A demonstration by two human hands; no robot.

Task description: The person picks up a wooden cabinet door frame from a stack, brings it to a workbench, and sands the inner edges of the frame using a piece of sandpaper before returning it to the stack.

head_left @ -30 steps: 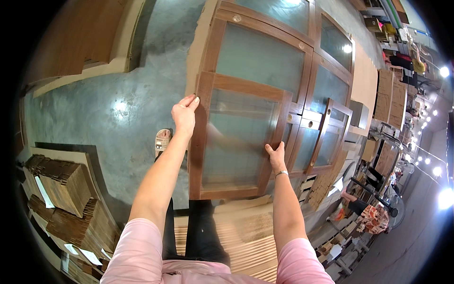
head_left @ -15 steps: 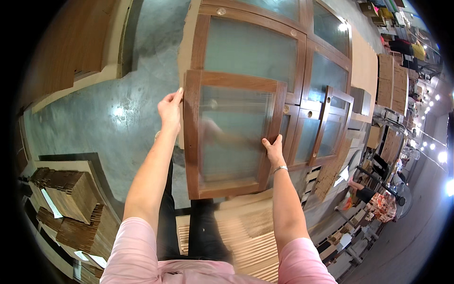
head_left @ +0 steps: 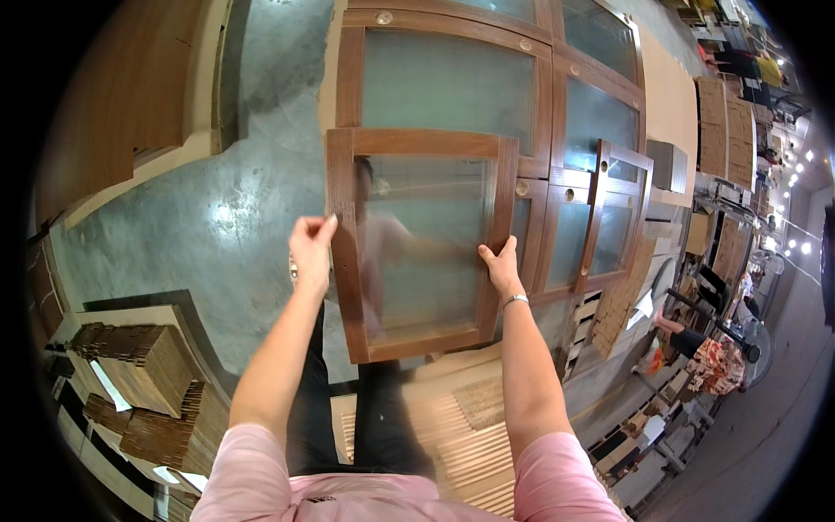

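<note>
A brown wood-framed glass cabinet door is held up in front of me, tilted, its pane reflecting an arm. My right hand grips its right edge, thumb on the front of the frame and other fingers mostly hidden. At the left edge is my left hand, fingers curled, with thumb and fingertip against the frame's side. Beyond it lie similar glass doors side by side, with round pale fittings in their frames. A narrower framed door rests raised on those at the right.
Stacked brown boards stand at lower left, and a large brown panel at upper left. Slatted pale wood is beneath me. Grey concrete floor shows on the left. Far right, a person in a patterned top is near a fan.
My left hand has slid down along the door's left edge. The door has shifted slightly left in view, while my right hand keeps its grip on the right edge.
</note>
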